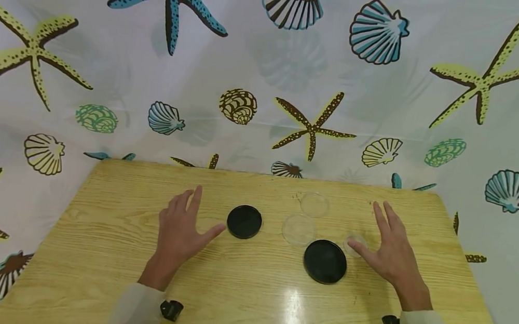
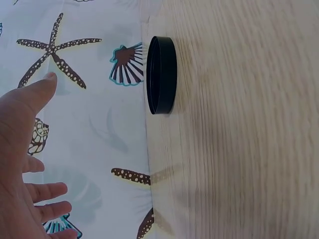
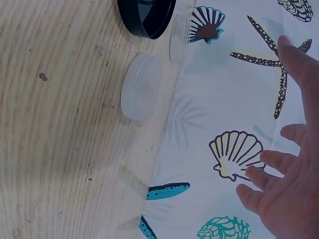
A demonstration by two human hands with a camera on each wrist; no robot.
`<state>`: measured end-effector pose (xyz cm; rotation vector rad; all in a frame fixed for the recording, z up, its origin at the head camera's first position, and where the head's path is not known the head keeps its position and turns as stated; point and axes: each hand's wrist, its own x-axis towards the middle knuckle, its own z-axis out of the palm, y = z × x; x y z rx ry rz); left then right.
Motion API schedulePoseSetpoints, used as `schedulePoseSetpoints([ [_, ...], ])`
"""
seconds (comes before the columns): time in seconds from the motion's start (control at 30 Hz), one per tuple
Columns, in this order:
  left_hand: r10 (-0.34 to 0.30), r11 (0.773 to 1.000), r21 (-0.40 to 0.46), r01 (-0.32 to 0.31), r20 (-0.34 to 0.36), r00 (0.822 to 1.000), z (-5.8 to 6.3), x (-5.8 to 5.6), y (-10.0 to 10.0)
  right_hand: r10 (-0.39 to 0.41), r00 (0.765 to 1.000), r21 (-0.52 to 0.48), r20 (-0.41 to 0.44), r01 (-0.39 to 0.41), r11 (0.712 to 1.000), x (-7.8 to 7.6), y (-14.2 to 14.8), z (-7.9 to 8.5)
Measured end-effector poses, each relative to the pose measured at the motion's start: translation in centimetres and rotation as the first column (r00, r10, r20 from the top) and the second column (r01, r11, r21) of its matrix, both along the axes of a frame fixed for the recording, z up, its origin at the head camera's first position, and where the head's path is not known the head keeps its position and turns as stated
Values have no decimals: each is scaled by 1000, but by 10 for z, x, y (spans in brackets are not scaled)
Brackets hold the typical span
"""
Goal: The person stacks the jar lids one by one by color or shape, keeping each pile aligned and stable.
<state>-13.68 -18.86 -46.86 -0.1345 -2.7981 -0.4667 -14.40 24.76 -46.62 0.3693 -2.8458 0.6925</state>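
Observation:
In the head view my left hand (image 1: 181, 227) hovers over the wooden table with its fingers spread, just left of a round black lid (image 1: 244, 221). The left wrist view shows that raised-rim black lid (image 2: 163, 74) apart from the fingers. My right hand (image 1: 391, 247) is spread too, its thumb overlapping a small translucent round lid (image 1: 355, 245). A second, larger black lid (image 1: 325, 261) lies left of this hand. Two clear round lids (image 1: 299, 230) (image 1: 314, 205) lie between the hands, toward the far edge. Neither hand holds anything.
The wood-grain table (image 1: 105, 251) ends at a hanging cloth (image 1: 224, 143) printed with starfish and shells. Small black devices (image 1: 171, 310) are worn at both wrists, beside the pale sleeves (image 1: 137, 309). Light glares on the table's near middle.

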Motion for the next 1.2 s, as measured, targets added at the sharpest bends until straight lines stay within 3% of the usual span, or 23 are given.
schedulePoseSetpoints([
  [0.53,-41,999,-29,42,24,999,-2,-1,30,-2,996,-7,-86,2,1000,4,3,-1],
  [0.73,-79,997,-7,79,34,996,0,-2,39,-4,997,-25,-79,2,1000,5,3,-1],
  [1.2,-106,993,-51,109,47,993,2,-3,61,-11,998,-42,-66,9,999,7,3,-4],
])
